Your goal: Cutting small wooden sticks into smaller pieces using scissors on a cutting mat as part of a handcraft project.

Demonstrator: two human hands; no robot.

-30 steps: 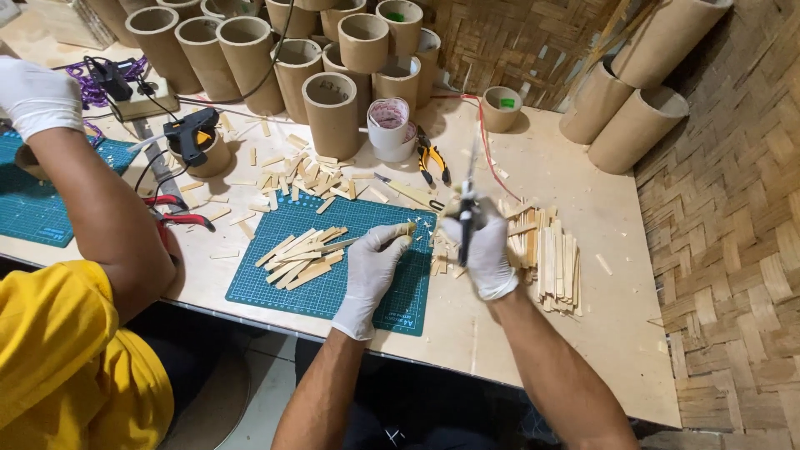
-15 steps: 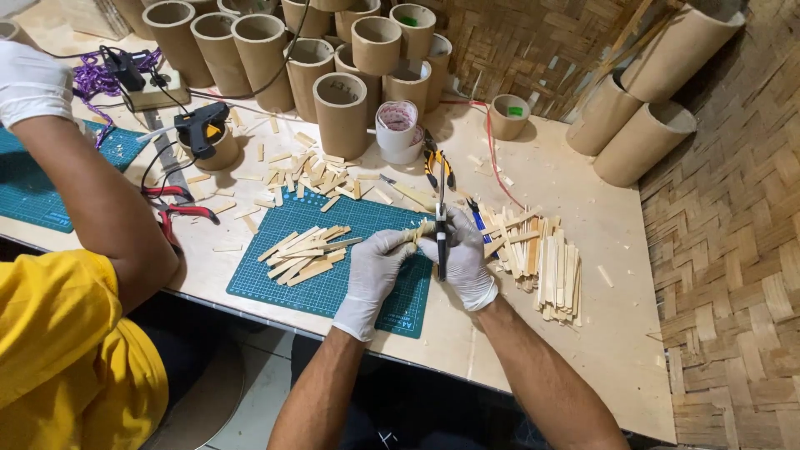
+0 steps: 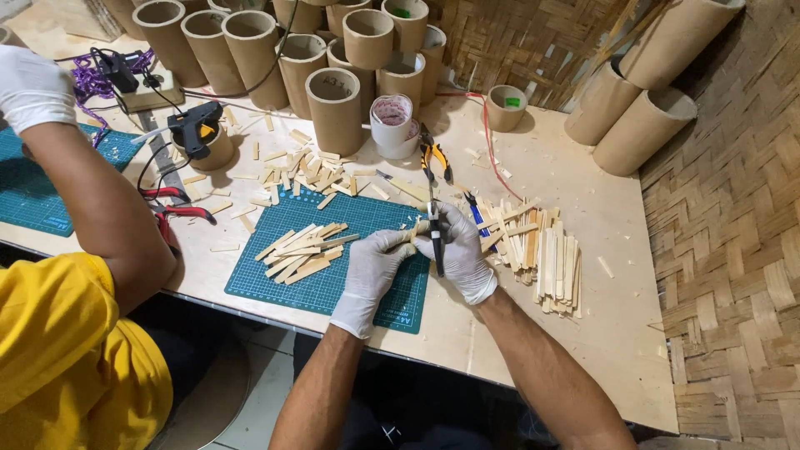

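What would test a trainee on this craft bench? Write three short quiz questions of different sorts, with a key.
1. True or false: the left hand and the right hand both wear white gloves.
2. Multiple choice: the pile of cut wooden strips lies on A) a green cutting mat, B) a metal tray, C) the floor.
3. Fill the gap: the glue gun rests on a short cardboard ____.

Key
1. True.
2. A.
3. Tube; it stands on the table, left of the mat, near the other person's arm.
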